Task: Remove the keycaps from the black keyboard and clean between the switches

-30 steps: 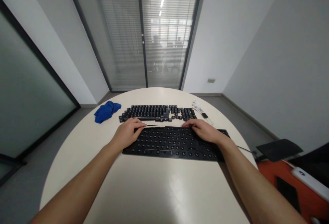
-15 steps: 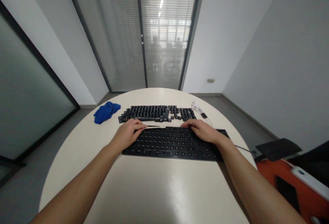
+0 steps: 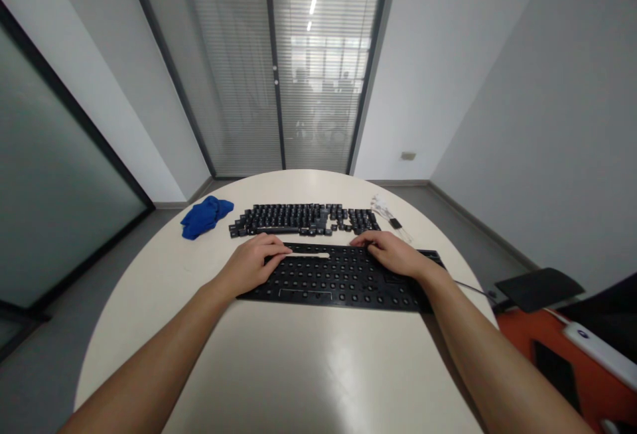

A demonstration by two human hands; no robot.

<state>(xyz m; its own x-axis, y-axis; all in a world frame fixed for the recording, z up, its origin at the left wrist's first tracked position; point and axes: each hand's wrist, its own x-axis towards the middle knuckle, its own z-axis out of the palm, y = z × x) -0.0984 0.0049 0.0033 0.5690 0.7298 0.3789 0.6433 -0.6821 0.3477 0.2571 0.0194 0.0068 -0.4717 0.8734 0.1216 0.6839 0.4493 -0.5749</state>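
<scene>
A black keyboard (image 3: 323,285) with its keycaps off lies on the table, rows of bare key sockets facing up. My left hand (image 3: 256,261) is closed, pinching a thin white cotton swab (image 3: 311,255) between thumb and fingers. The swab points right, over the upper rows of sockets. At the keyboard's far edge, right of the middle, my right hand (image 3: 391,251) grips with bent fingers, its palm over the right part. Removed black keycaps (image 3: 288,215) are laid out in rows just beyond the keyboard.
A crumpled blue cloth (image 3: 205,217) lies at the table's far left. Several cotton swabs in clear wrapping (image 3: 381,206) and a small black-handled tool (image 3: 395,223) are at the far right. A cable (image 3: 472,288) runs off the round table (image 3: 298,367) toward an orange seat (image 3: 522,334).
My left hand has shifted slightly right and nearer, bringing the swab from the keyboard's far edge onto the upper sockets. My right hand and the keyboard have stayed in place.
</scene>
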